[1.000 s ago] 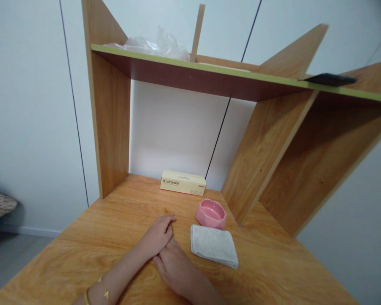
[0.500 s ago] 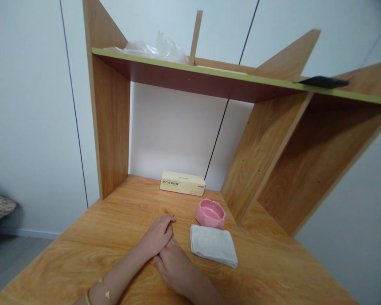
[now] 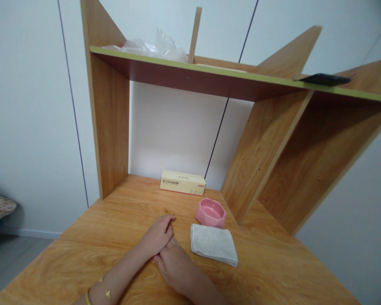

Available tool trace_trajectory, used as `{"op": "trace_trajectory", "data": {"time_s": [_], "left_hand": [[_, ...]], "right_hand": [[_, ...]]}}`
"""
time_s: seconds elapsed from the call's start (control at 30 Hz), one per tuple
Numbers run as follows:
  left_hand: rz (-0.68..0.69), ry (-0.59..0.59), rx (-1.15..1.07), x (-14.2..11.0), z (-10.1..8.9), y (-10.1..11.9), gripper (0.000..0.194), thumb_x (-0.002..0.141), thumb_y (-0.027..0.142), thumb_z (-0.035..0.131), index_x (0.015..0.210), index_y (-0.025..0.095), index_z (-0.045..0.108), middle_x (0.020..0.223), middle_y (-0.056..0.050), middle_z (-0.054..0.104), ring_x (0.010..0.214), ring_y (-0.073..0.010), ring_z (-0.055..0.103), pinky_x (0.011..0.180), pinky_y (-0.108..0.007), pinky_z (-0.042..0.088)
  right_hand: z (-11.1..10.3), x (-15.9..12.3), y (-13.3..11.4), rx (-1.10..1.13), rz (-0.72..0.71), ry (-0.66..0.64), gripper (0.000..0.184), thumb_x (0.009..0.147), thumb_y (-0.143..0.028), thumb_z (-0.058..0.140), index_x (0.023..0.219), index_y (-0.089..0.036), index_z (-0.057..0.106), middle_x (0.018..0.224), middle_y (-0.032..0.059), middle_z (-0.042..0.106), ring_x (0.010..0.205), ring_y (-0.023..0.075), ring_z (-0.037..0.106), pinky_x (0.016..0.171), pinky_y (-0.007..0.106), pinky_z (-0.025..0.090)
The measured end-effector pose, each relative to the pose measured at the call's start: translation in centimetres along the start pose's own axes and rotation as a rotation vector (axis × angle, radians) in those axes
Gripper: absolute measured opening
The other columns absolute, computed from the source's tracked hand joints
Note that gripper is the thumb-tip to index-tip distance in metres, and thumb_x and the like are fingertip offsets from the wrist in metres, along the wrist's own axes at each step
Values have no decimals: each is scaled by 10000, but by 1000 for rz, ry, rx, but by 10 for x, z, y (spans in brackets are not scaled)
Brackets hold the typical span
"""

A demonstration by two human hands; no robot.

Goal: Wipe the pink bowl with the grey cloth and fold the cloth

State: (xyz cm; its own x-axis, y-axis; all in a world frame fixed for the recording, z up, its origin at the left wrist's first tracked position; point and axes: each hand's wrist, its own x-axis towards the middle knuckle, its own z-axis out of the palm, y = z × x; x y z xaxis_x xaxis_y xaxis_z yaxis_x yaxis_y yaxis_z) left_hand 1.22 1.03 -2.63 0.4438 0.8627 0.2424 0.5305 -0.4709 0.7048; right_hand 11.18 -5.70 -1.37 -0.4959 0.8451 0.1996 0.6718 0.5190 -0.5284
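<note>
My left hand (image 3: 159, 234) rests over the fingers of my right hand (image 3: 177, 263) on the wooden desk (image 3: 92, 250). A finger of the left hand stretches out to the right; the rest are partly out of sight. The right thumb sticks out at the side, while its other fingers are mostly hidden beneath the left hand. Neither hand shows an object in it. Just right of them lies a folded grey-white cloth (image 3: 214, 244), close to a pink faceted bowl (image 3: 211, 213). Farther back stands a long cream-coloured box (image 3: 182, 183) with dark printed characters.
Upright wooden panels (image 3: 112, 127) stand at the desk's back. Above runs a green-edged shelf (image 3: 222, 73), carrying a clear plastic bag (image 3: 160, 46) and a flat dark object (image 3: 325, 79). Patterned fabric (image 3: 0, 208) shows at the far left.
The view has shifted very slightly. Both hands and the things on the desk keep their places.
</note>
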Motion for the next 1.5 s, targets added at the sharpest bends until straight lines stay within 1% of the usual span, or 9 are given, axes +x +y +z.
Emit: {"op": "trace_trajectory", "data": {"time_s": [0.1, 0.23, 0.37, 0.53, 0.77, 0.87, 1.03, 1.23, 1.5], "left_hand": [[-1, -3, 6, 0, 0, 0, 389, 765, 113, 386, 1126, 128, 527, 1193, -96, 532, 1121, -180, 455, 975, -297, 309], [-1, -11, 5, 0, 0, 0, 383, 770, 112, 379, 1122, 138, 528, 1200, -91, 528, 1128, -176, 447, 981, -301, 303], [3, -13, 4, 0, 0, 1, 385, 766, 108, 379, 1122, 122, 526, 1199, -104, 528, 1123, -181, 449, 981, -313, 306], [-12, -6, -11, 0, 0, 0, 381, 765, 107, 383, 1111, 159, 533, 1194, -77, 534, 1124, -169, 450, 986, -309, 301], [-13, -3, -17, 0, 0, 0, 383, 768, 106, 383, 1120, 151, 528, 1193, -83, 535, 1119, -175, 453, 982, -309, 301], [-15, -2, -22, 0, 0, 0, 383, 768, 109, 383, 1119, 157, 528, 1196, -78, 533, 1121, -175, 452, 984, -314, 300], [-17, -8, -6, 0, 0, 0, 377, 771, 114, 381, 1116, 149, 529, 1197, -86, 531, 1122, -175, 450, 983, -315, 306], [-18, 3, -15, 0, -1, 2, 373, 764, 114, 386, 1096, 169, 546, 1183, -73, 544, 1110, -173, 463, 978, -321, 322], [-3, 8, -6, 0, 0, 0, 359, 767, 118, 393, 1082, 166, 559, 1193, -67, 540, 1116, -177, 461, 981, -305, 314]], "right_hand": [[-1, 0, 0, 9, 5, -4, 454, 786, -126, 428, 1240, -122, 442, 1308, 107, 423, 1237, 211, 300, 1042, 375, 225], [-1, 1, 1, 7, -8, -9, 499, 774, -125, 441, 1271, -109, 403, 1325, 118, 396, 1251, 217, 271, 1040, 383, 226], [-1, 1, 1, 5, -1, -15, 480, 779, -125, 429, 1259, -115, 418, 1317, 123, 401, 1250, 219, 273, 1032, 396, 237], [-1, 0, 1, 16, -11, -2, 489, 775, -130, 441, 1263, -138, 410, 1309, 111, 410, 1246, 221, 283, 1032, 402, 239], [0, 1, 2, 43, -16, 6, 503, 768, -116, 449, 1268, -149, 404, 1332, 99, 389, 1257, 218, 264, 1040, 396, 229], [0, 1, 3, 35, -15, 5, 496, 773, -120, 448, 1266, -142, 407, 1316, 106, 410, 1252, 219, 272, 1038, 398, 232], [0, 0, 3, 16, -6, -1, 472, 790, -145, 440, 1261, -125, 413, 1336, 114, 382, 1256, 223, 266, 1036, 397, 235], [2, 0, 4, -15, -19, 11, 463, 793, -151, 441, 1256, -135, 419, 1321, 113, 405, 1224, 223, 328, 1023, 397, 256], [2, 1, 4, -29, -16, 6, 463, 788, -143, 445, 1249, -113, 425, 1318, 116, 407, 1241, 209, 291, 1036, 369, 233]]}}
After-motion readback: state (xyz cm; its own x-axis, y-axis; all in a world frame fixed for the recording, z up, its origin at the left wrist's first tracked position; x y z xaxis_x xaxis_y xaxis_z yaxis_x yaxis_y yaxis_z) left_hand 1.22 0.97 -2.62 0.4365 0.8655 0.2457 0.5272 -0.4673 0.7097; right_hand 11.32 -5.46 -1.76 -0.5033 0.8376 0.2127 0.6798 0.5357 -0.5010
